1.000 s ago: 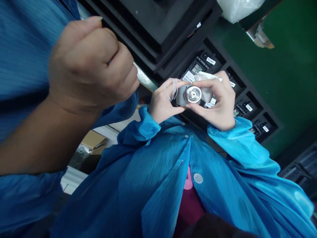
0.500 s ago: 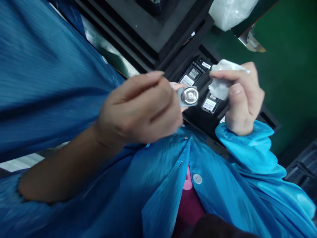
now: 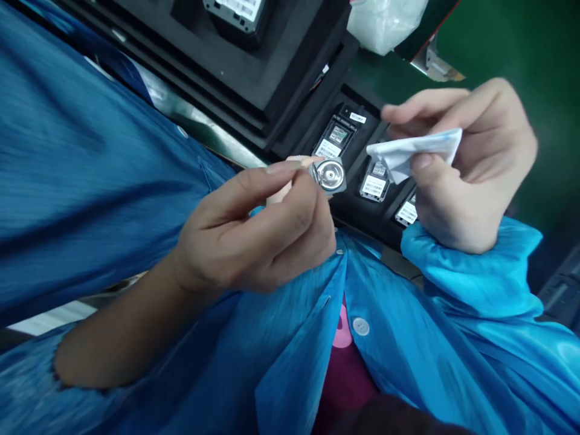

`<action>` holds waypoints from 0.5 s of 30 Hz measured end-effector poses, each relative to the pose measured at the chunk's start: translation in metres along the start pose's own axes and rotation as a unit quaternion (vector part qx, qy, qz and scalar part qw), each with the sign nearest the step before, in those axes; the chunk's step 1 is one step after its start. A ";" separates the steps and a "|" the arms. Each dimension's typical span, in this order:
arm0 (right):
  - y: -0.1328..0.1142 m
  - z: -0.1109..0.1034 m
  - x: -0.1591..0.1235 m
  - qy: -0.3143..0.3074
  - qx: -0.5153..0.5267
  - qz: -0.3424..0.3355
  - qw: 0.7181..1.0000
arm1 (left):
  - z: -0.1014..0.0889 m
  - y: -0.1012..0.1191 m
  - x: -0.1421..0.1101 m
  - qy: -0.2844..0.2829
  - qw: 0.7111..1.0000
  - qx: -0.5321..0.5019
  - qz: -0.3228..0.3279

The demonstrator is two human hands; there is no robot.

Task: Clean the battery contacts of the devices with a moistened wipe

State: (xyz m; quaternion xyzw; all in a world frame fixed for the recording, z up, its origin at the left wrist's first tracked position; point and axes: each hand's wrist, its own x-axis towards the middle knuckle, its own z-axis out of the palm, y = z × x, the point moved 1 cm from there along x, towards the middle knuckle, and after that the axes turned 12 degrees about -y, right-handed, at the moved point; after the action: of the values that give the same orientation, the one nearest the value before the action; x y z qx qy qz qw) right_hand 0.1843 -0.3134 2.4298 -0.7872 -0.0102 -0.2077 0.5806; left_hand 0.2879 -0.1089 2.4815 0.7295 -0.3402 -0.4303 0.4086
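A small round shiny metal part (image 3: pixel 328 175) is held up in front of my chest. My left hand (image 3: pixel 284 180) is almost hidden behind a co-worker's hand (image 3: pixel 258 235); only pale fingertips show, reaching the part's left edge. The co-worker's hand comes in from the left on a bare forearm, and its finger and thumb touch the part. My right hand (image 3: pixel 466 163) is to the right, apart from the part, pinching a folded white cloth (image 3: pixel 414 151) between thumb and fingers.
Below the hands lies a black foam tray (image 3: pixel 357 208) with slots holding dark devices with white labels (image 3: pixel 336 136). More black trays (image 3: pixel 254 66) are stacked behind it on the green table (image 3: pixel 521 54). A white plastic bag (image 3: pixel 385 18) sits at the top.
The co-worker's hand came down from the upper left to the metal part, covering my left hand. My right hand drew away to the right with the cloth.
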 end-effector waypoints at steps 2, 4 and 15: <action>0.000 0.000 0.001 -0.025 0.032 0.023 0.999 | -0.002 -0.007 0.000 -0.006 0.996 -0.092 -0.016; -0.002 -0.001 0.001 -0.045 0.003 0.043 0.998 | -0.003 -0.012 -0.004 0.028 0.983 -0.177 -0.027; -0.022 -0.002 0.035 -0.283 -0.336 0.078 0.895 | 0.001 -0.001 -0.002 -0.045 0.979 -0.184 -0.077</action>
State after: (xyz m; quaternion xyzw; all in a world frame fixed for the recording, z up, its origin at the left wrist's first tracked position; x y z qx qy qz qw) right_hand 0.2104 -0.3159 2.4624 -0.9591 -0.0424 0.0786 0.2685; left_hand 0.2859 -0.1069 2.4813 0.6457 -0.2160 -0.5478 0.4861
